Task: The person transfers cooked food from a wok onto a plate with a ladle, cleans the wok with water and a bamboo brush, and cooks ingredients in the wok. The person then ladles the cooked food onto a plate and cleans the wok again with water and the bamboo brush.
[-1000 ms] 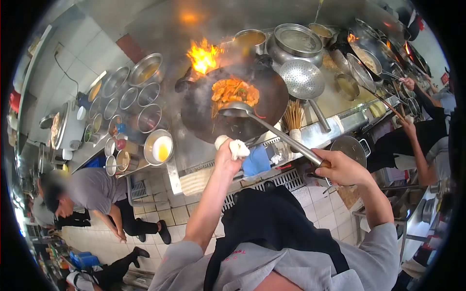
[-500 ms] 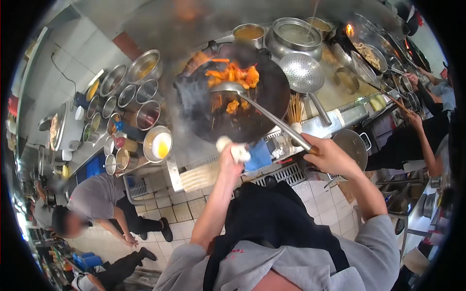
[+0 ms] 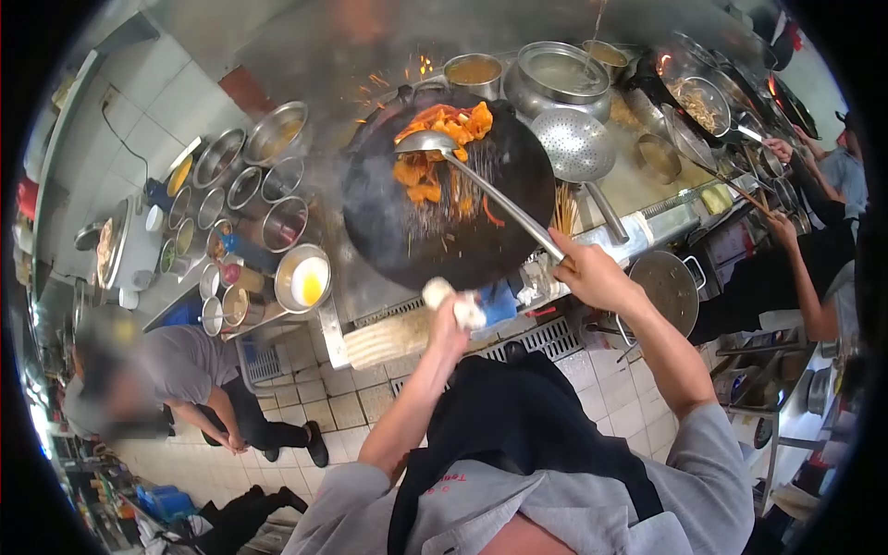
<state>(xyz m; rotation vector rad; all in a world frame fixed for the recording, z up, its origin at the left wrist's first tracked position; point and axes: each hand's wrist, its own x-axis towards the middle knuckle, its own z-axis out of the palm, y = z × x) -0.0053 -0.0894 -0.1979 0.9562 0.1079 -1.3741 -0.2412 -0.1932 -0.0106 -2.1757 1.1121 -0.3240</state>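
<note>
A ladle (image 3: 499, 202) is in my right hand (image 3: 597, 271), its fingers wrapped round the end of the long handle. The ladle's bowl touches orange-coated food pieces (image 3: 470, 120) toward the far side of a large black wok (image 3: 398, 227). Smaller bits lie scattered lower on the wok's surface, and steam rises at its left. My left hand (image 3: 446, 331) is closed around a bunched white cloth (image 3: 469, 312) at the wok's near edge. Whatever part of the wok the cloth covers is hidden.
Metal bowls (image 3: 282, 222) crowd the left counter, one holding egg (image 3: 309, 281). A perforated strainer (image 3: 573, 143) rests right of the wok, before a large pot (image 3: 560, 72). Sparks (image 3: 425, 66) fly behind the wok. Co-workers stand left and right; a stockpot (image 3: 666, 310) sits low right.
The wok and my left hand have come slightly nearer me. My right hand and the ladle have shifted left and away. The food has shifted in the wok, and sparks now show behind it.
</note>
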